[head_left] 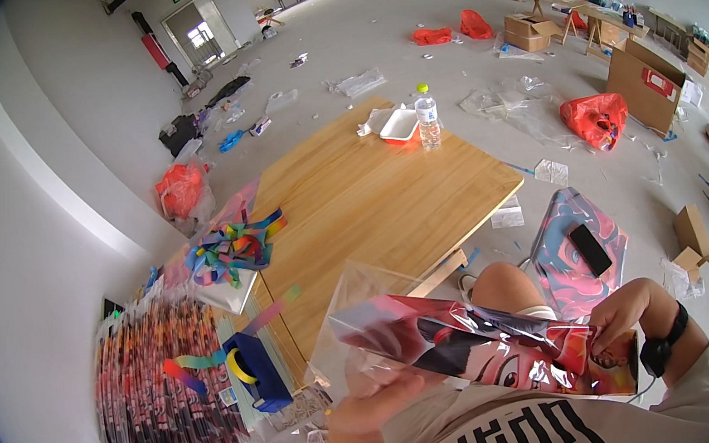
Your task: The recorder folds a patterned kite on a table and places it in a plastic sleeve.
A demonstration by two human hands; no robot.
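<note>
Across my lap lies a long folded sheet [483, 344] in a clear plastic bag, printed in red, black and skin tones with a face. My left hand [381, 401], a little blurred, grips the bag's lower edge near its left end. A loose flap of clear plastic [352, 313] stands up past that end, over the table's near edge. My right hand [623, 316] is closed on the sheet's right end, with the thumb and fingers pressed on it. Parts of the left fingers are hidden by the plastic.
Before me stands a wooden table [350, 194] with a water bottle [428, 119], a white-and-red tray [400, 126] and rainbow ribbons [235, 247]. Left are stacked bagged packets [167, 378] and a blue tape dispenser [255, 374]. A phone [591, 250] lies on a patterned seat [561, 282].
</note>
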